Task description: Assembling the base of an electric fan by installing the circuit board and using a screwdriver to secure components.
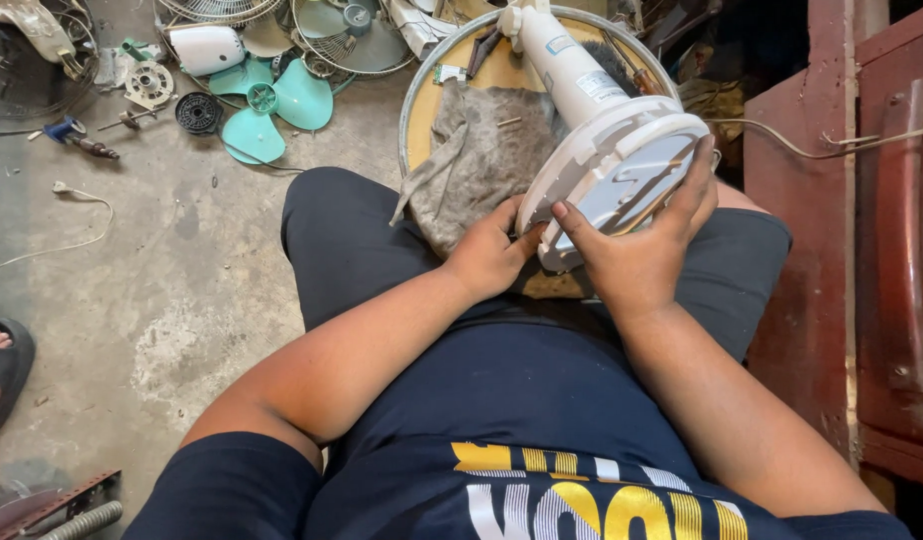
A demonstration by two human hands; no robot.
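The right hand (647, 250) has its fingers (697, 185) wrapped over the rim of the round white plastic fan base (622, 165), closed on its edge, thumb laid flat against the underside. The left hand (492, 250) presses against the lower rim of the same base, fingers curled in; whether it pinches something small there cannot be told. The base sits tilted over the person's lap, its white stand column (572, 70) running away from the fingers across a round metal-rimmed tray with a yellow floor (419, 110).

The base looks like stiff, fairly light moulded plastic, smooth enough to slip, so the rim and the ribs beneath seem the surest holds; the long column would likely make it top-heavy.

Just under the left fingers lies a crumpled grey cloth (482, 160). Well beyond, on the concrete floor (182, 280), rest a teal fan blade (267, 105) and wire fan guards (337, 35). A dark red wooden cabinet (862, 250) stands close beside the right fingers, crowding that side.
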